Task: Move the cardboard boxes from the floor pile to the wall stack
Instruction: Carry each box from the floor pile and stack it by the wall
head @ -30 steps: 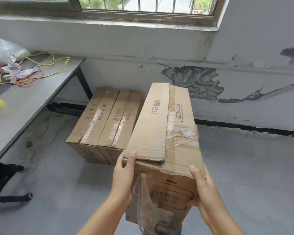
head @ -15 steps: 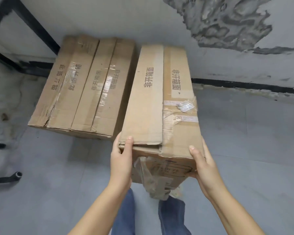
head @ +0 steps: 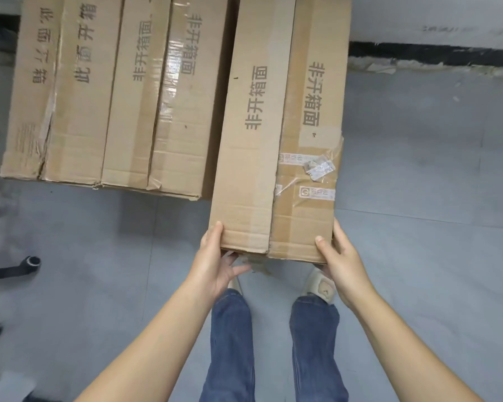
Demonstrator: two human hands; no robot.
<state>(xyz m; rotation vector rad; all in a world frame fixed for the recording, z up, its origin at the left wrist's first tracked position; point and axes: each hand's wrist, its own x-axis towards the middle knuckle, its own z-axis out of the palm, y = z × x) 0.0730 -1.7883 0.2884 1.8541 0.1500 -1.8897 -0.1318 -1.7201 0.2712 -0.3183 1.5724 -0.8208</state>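
Three long brown cardboard boxes with printed grey characters are in view: one held box (head: pixel 276 146) and two floor boxes (head: pixel 70 91) (head: pixel 163 97) lying side by side. Two bare hands show, the left hand (head: pixel 215 262) and the right hand (head: pixel 340 256). Two legs in blue jeans (head: pixel 233 343) appear, with one beige slipper (head: pixel 320 287) plainly visible. Two strips of white printed tape (head: pixel 317 193) cross the held box.

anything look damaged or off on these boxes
Yes. The box held by both hands, left and right, has wrinkled, peeling tape near its end. The leftmost box by the wall has a split seam.
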